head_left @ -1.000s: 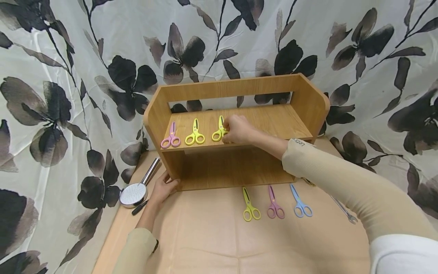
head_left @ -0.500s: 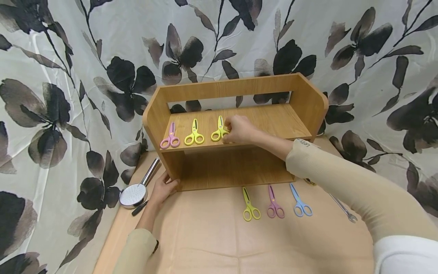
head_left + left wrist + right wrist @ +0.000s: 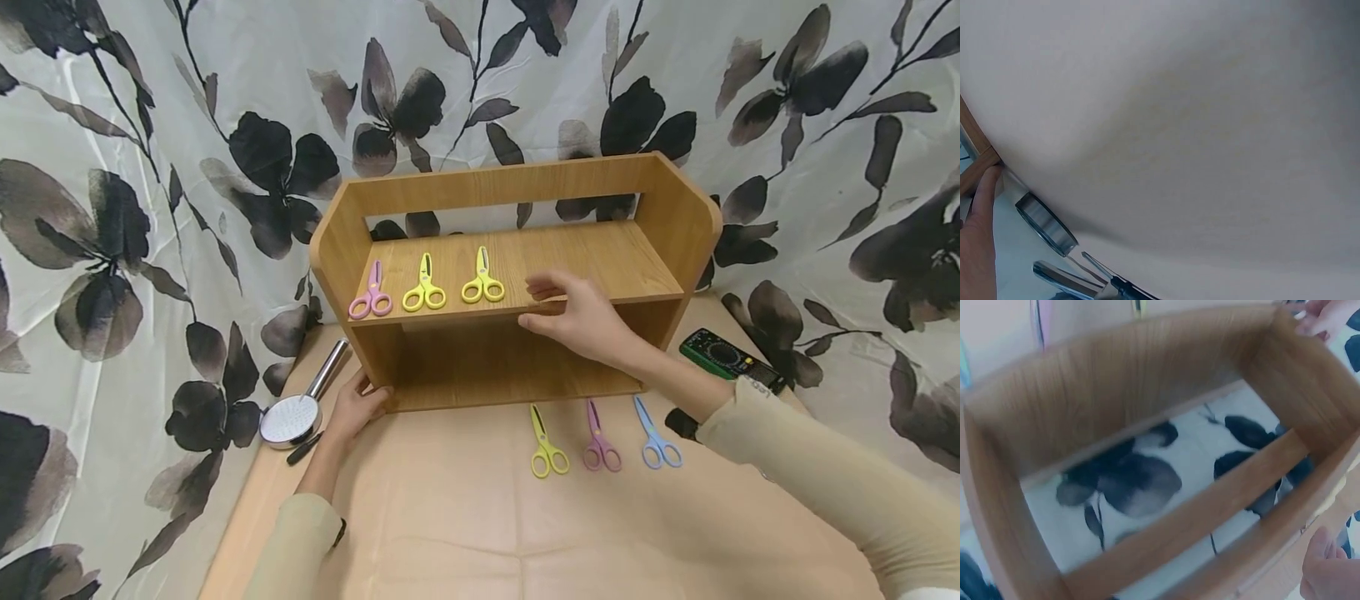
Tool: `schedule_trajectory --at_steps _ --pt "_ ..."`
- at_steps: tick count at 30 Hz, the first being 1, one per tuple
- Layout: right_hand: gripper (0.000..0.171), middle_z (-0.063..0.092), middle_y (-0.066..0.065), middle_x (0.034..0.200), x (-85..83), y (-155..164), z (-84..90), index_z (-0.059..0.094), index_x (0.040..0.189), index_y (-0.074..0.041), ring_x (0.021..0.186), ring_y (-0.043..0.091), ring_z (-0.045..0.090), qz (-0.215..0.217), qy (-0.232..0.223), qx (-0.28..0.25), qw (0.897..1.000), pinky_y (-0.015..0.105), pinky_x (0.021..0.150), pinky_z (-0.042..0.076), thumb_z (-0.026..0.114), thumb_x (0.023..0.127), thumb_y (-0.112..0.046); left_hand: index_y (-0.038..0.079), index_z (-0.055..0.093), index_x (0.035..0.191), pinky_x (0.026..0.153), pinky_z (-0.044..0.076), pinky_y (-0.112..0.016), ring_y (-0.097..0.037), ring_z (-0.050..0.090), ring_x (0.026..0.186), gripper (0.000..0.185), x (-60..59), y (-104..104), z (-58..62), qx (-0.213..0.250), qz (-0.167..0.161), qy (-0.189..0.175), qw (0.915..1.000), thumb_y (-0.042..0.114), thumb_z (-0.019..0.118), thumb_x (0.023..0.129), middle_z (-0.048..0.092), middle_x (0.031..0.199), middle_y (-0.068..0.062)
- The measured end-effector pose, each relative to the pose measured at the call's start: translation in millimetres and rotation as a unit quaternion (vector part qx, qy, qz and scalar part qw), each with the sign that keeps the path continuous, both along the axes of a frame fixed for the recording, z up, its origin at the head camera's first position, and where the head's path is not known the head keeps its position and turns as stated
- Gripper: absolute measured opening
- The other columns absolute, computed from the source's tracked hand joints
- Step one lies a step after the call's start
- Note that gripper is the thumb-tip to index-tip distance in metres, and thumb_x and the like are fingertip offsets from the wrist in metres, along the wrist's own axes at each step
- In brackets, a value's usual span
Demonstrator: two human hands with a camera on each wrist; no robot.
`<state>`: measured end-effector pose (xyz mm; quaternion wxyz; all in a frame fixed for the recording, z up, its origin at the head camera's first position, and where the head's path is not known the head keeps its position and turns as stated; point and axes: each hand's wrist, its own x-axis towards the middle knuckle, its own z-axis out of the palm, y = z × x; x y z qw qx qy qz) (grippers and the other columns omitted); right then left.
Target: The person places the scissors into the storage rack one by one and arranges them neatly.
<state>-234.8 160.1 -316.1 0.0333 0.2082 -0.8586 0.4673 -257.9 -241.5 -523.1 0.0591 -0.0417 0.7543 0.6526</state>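
Hovering with fingers apart and holding nothing, the right hand (image 3: 581,312) was beside the yellow scissors (image 3: 483,279); the left hand (image 3: 358,406) lay relaxed, touching the wooden shelf (image 3: 600,254).

On my honey-brown wooden shelf (image 3: 600,258) lie pink scissors (image 3: 371,293) and two yellow pairs (image 3: 424,286), against a white curtain (image 3: 150,125) printed with black flowers, my sleeves (image 3: 825,492) beige.
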Motion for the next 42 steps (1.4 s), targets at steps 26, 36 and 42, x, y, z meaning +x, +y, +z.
schedule_trajectory --at_steps 26,36,42 --pt "0.07 0.053 0.031 0.145 73.8 27.0 -203.3 0.043 0.148 0.011 0.137 0.047 0.051 0.005 -0.2 -0.108 0.974 0.045 0.114 0.045 0.076 0.086 0.006 0.018 0.033 0.164 0.099 0.057 -0.044 -0.026 0.061 0.12 0.072 -1.5 -1.6 -3.1 -0.004 0.003 0.005 1.0 0.008 0.063 0.1 0.042 0.162 -0.02" --pt "0.075 0.061 0.029 0.136 81.2 16.9 -225.7 0.048 0.142 0.014 0.133 0.047 0.055 -0.013 -0.192 -0.057 0.98 0.05 0.114 0.044 0.08 0.074 0.014 0.017 0.035 0.163 0.093 0.059 -0.039 -0.027 0.061 0.119 0.07 -2.1 -1.6 -2.0 -0.012 0.003 0.003 0.9999 0.009 0.064 0.1 0.044 0.161 -0.019" --pt "0.072 0.067 0.017 0.127 82.2 9.4 -231.9 0.058 0.135 0.009 0.121 0.034 0.063 -0.064 -0.15 0.009 0.987 0.048 0.109 0.05 0.084 0.068 0.013 0.016 0.033 0.164 0.096 0.058 -0.044 -0.03 0.064 0.118 0.071 -2.8 -2.2 -1.8 -0.001 0.001 0.003 1.0 0.008 0.064 0.1 0.042 0.161 -0.021"
